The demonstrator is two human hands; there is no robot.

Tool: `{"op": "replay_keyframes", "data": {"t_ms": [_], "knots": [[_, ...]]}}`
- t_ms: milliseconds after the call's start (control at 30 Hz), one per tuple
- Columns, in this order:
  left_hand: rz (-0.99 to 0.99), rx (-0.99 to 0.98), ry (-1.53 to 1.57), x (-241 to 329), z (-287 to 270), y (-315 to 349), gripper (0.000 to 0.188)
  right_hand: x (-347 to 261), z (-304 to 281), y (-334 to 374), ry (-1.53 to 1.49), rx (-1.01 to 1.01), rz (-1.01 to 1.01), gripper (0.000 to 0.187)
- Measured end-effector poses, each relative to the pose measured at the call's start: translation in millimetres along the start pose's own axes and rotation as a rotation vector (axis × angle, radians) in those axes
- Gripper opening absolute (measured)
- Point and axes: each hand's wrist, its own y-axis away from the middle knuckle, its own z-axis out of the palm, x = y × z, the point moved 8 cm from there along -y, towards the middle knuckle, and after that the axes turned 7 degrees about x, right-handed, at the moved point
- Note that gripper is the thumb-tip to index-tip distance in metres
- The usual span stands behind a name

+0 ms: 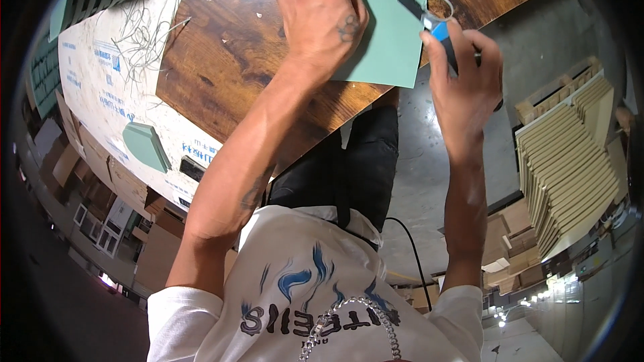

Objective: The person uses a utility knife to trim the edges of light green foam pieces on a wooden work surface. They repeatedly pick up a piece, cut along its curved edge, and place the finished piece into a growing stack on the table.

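At the far left of the frame a pale printed sheet [100, 94] covers the work surface, with a tangle of thin wire-like offcuts [144, 23] in the upper left and a small green arched piece [146, 146] lying loose at middle left; any of these could be swept off or snagged if the board is nudged. Right of them sits a dark wooden board [221, 60], and on its upper centre the left hand [320, 10] lies flat, fingers spread and pressing down on a green arch-topped panel [392, 33]. That panel overhangs the board's lower edge toward the centre right, so the unsupported part looks likely to flex or chatter under pressure, and if the holding hand eases off, the panel may slide or pivot. Just right of it, the right hand [466, 84] is closed around a dark-handled tool with a blue section [439, 32], its dark tip resting on the panel's right edge near a thin wire ring [439, 7]. The tip points toward the pressing hand, so a slip could carry it across the panel into those fingers or score the green face. At the lower right, stacked tan boards [567, 167] and a black cable [409, 255] lie on the floor, a possible trip hazard.
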Motion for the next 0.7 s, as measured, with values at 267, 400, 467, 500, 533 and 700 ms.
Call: {"op": "replay_keyframes", "data": {"t_ms": [267, 400, 467, 500, 533, 700], "knots": [[-0.045, -0.030, 0.017, -2, 0, -3, 0.044, 8, 12, -34, 0.023, -0.064, 0.020, 0.030], [0.018, 0.018, 0.136, -9, 6, 1, 0.041, 16, 5, -30, -0.045, -0.144, -0.024, 0.032], [0.075, 0.024, 0.170, -7, 6, -2, 0.041, 20, -2, -26, -0.066, -0.190, -0.026, 0.033], [0.085, 0.059, 0.203, -7, 4, -4, 0.043, 23, -4, -24, -0.057, -0.195, -0.038, 0.033], [0.078, 0.059, 0.207, -9, 5, -5, 0.043, 25, -4, -19, -0.061, -0.207, -0.054, 0.033], [-0.140, 0.020, 0.003, -12, -3, -3, 0.050, 31, -6, -13, -0.076, -0.177, -0.084, 0.038]]}}
